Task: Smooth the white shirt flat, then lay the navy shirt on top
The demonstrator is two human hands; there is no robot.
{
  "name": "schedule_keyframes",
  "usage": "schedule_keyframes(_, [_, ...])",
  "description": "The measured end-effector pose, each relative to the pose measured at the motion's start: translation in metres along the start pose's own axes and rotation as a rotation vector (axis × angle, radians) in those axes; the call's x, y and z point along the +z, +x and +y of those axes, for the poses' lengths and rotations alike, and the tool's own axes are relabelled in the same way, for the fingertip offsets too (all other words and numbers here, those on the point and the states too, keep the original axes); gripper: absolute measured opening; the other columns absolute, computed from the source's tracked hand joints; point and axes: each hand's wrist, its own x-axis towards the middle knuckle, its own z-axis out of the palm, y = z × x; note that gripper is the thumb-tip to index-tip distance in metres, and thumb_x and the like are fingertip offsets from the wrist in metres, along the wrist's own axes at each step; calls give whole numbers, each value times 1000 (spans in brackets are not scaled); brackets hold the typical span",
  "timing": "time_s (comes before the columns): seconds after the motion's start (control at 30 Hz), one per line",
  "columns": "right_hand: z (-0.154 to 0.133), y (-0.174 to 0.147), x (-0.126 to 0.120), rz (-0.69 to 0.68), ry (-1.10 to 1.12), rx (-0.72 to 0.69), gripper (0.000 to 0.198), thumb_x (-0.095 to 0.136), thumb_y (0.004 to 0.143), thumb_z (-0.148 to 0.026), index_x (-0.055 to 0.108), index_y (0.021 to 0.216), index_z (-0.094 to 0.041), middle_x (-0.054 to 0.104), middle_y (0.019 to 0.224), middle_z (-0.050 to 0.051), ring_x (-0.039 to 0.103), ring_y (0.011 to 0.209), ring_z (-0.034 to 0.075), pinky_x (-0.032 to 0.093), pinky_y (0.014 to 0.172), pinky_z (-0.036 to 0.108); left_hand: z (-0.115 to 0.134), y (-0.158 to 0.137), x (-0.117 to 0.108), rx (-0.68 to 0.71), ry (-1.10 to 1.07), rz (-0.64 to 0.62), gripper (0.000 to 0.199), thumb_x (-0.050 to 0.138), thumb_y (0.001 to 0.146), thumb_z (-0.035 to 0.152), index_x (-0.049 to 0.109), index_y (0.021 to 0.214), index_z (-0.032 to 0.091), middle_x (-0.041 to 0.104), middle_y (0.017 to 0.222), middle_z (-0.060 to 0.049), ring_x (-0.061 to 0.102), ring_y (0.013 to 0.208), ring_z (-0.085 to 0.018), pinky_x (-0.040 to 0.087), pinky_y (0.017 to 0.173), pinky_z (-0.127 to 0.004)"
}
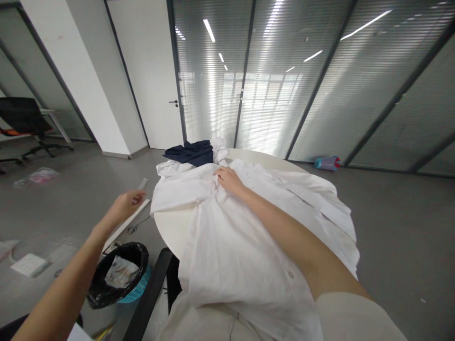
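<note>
From the head view, my right hand [229, 180] lies near the middle of the frame, resting palm down on the white shirt [227, 237]. Its fingers are loosely curled, neither spread wide nor closed, with the fingertips pressing into a small bunch of cloth near the shirt's upper part. I cannot tell whether they actually pinch the fabric or only lie on it. My bare forearm runs from the lower right of the frame up across the shirt to that hand.

My left hand [127, 204] is at centre left, off the edge of the surface [170, 227] and in the air above the floor. It holds nothing; the fingers are partly open and relaxed, the tips pointing toward the shirt's left edge, near it but not touching.

The white shirt is spread over most of the round white surface, from the middle of the frame down to the lower edge, where it hangs toward me. One sleeve lies along the right side. A dark navy garment [192, 152] sits bunched at the far edge of the surface, just above the shirt and touching it.

At lower left, on the floor, stands a bin with a black liner [119, 274], below my left forearm.
</note>
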Motion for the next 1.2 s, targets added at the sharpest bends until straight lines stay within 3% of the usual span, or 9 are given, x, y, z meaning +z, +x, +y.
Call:
schedule_keyframes(0.1, [4,31,-7,-133,-131,-14,36,48,94,-10,72,120,-20,67,125,10,55,117,27,39,101,40,37,52,15,169,-72,-127,29,56,89,28,68,108,10,72,94,-7,65,82,-18,52,78,-28])
schedule_keyframes(0.17, [4,42,-6,-245,-224,-10,31,56,93,-14,73,118,-21,70,121,12,55,119,31,40,100,44,73,84,40,313,-151,-236,29,53,85,28,71,102,12,73,98,-9,66,86,-19,52,79,-27])
schedule_keyframes(0.27, [0,46,1,-295,-285,3,23,63,88,-15,76,107,-18,72,114,14,54,119,35,38,100,48,120,120,84,364,-163,-394,25,54,78,27,72,89,14,74,91,-9,66,84,-20,50,78,-27])
schedule_keyframes(0.47, [4,51,-2,-190,-307,21,27,48,97,-20,71,109,-16,65,123,14,49,122,32,35,99,46,143,147,129,345,-135,-530,41,52,85,47,63,61,17,63,60,-3,56,57,-16,40,55,-24])
schedule_keyframes(0.6, [15,65,-11,-34,-256,93,28,43,101,-28,68,112,-21,62,125,13,49,118,31,33,96,45,139,157,130,299,-53,-405,45,56,86,48,52,53,17,50,52,1,47,53,-13,30,51,-24])
schedule_keyframes(0.77, [22,73,5,32,-226,179,30,40,103,-29,67,115,-21,61,124,14,48,117,31,31,96,45,134,158,139,236,70,-137,21,59,87,35,67,85,16,66,85,-6,60,81,-21,39,67,-26])
schedule_keyframes(0.93, [35,55,7,38,-129,180,30,50,99,-30,63,124,-20,59,127,13,49,118,29,34,98,41,121,135,160,239,173,-115,23,56,91,34,70,100,18,67,105,-12,63,90,-26,43,74,-32])
schedule_keyframes(1.03, [70,26,-30,67,-38,101,29,52,98,-30,63,122,-20,62,121,11,54,113,25,37,98,39,118,126,161,253,202,-100,23,55,91,33,70,102,18,66,105,-13,62,92,-28,44,80,-37])
schedule_keyframes(1.2, [160,-85,-127,-37,123,186,22,55,91,-32,69,101,-17,69,98,8,63,85,19,47,81,31,144,134,150,361,255,217,22,55,89,28,69,104,21,63,112,-12,55,110,-33,41,93,-45])
